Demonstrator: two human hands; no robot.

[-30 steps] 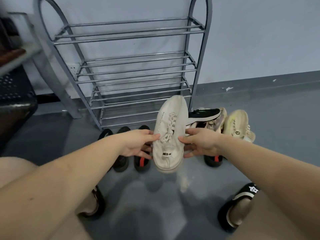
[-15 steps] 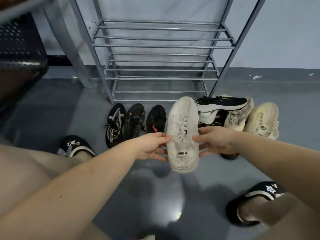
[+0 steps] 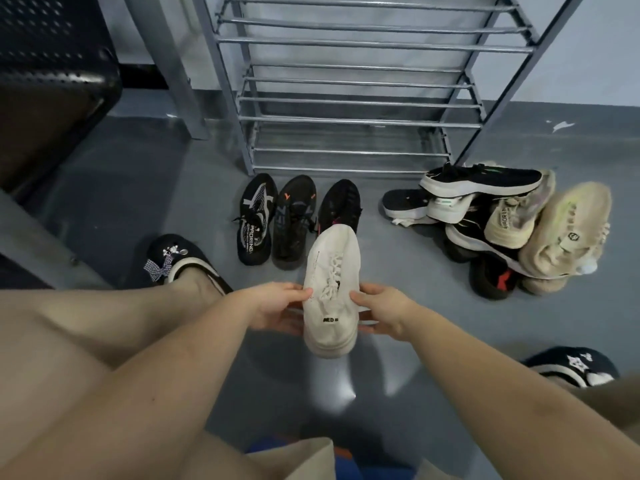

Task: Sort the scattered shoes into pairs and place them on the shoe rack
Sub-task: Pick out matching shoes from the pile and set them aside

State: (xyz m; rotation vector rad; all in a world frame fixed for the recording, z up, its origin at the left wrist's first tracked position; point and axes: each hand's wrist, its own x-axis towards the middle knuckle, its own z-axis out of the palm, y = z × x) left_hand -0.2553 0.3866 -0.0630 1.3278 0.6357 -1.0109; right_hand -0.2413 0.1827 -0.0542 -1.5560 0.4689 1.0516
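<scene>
Head view: our left hand (image 3: 273, 306) and right hand (image 3: 382, 311) grip the white sneaker (image 3: 332, 292) from both sides, above the floor (image 3: 156, 188), before the shoe rack (image 3: 360, 84).

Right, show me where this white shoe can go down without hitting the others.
Both hands hold the white shoe. Bare floor lies between the three black shoes and the shoe pile. The visible shoe rack shelves are bare too. It is crowded at the pile on the right.
</scene>
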